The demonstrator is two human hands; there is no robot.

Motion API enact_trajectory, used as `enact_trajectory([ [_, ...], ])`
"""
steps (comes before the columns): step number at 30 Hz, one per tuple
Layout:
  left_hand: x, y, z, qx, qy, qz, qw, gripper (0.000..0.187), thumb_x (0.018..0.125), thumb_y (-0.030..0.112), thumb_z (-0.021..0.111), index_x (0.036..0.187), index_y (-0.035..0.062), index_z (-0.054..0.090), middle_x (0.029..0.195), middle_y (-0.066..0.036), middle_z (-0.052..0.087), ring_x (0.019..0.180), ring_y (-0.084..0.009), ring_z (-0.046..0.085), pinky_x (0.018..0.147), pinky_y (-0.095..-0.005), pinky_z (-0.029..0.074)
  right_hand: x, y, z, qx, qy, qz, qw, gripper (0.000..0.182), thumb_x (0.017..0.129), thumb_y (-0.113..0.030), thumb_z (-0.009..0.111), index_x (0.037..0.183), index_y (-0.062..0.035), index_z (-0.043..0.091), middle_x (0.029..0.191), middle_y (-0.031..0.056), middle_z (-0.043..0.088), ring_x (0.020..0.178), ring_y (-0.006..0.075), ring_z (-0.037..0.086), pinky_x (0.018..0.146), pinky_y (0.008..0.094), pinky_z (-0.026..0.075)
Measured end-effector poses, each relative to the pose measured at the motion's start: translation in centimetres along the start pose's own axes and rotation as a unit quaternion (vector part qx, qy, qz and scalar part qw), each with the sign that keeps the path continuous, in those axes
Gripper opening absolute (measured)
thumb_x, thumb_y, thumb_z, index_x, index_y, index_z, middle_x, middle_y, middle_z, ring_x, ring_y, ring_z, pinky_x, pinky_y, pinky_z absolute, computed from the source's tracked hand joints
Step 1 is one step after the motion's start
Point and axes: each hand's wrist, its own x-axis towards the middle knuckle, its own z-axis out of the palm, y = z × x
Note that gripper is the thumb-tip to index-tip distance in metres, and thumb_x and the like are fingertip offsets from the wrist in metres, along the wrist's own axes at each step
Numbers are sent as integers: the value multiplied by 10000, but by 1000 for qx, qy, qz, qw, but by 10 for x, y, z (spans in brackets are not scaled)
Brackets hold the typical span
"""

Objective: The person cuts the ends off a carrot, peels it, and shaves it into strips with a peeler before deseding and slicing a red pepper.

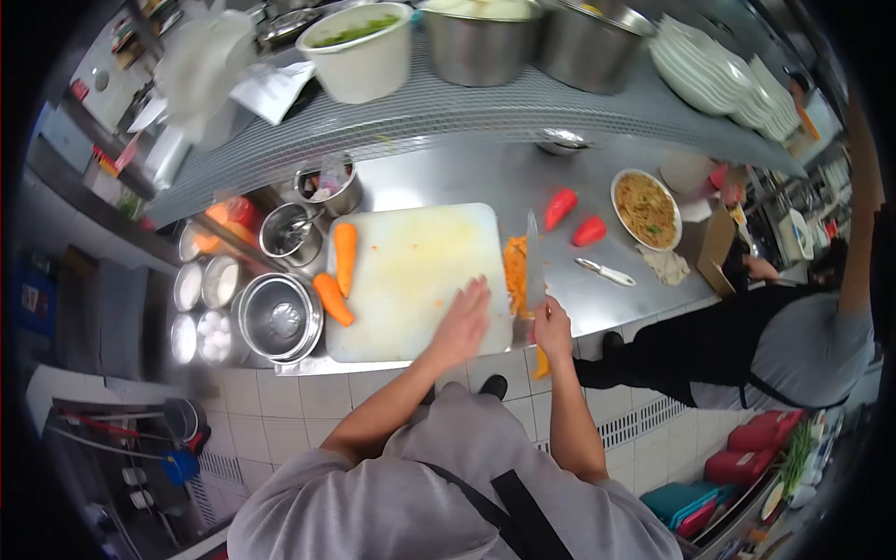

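My left hand (464, 322) lies flat near the right side of a white cutting board (411, 327), fingers stretched out and holding nothing. In my right hand (553, 329) is the handle of a large kitchen knife (535, 261), its blade pointing away from me just past the board's right edge. A pile of cut orange carrot (516, 275) lies between the blade and the board. Two whole peeled carrots, one upper (345, 257) and one lower (333, 299), rest on the board's left side. A few orange bits are scattered on the board.
Metal bowls (280, 317) and pots stand left of the board. To the right are red peppers (589, 231), a small knife (605, 272) and a plate of noodles (646, 210). A shelf (448, 117) with tubs and plates crosses above. A co-worker (728, 345) stands at right.
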Motion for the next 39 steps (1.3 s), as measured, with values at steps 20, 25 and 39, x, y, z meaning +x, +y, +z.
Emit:
enact_trajectory([
  [20,-22,-140,-153,56,286,-185,938,322,912,28,463,1217,-17,555,1356,-226,494,1273,-396,471,1065,-438,382,-94,16,58,-20,60,34,997,253,987,-207,499,1087,-16,631,691,45,595,523,104,598,479,271,499],
  [25,7,-128,-129,42,280,-139,949,328,906,16,459,1219,-22,548,1352,-229,493,1273,-404,464,1070,-441,376,-122,26,69,36,-174,51,983,222,978,-200,510,1060,-29,625,633,40,580,540,100,586,502,258,489],
  [39,13,-17,-35,-18,291,-155,944,394,906,3,476,1298,-26,485,1420,-223,415,1326,-404,408,1093,-433,357,1,4,19,-197,-55,-286,936,471,905,-159,598,1373,-164,543,906,220,583,866,372,595,801,414,496],
])
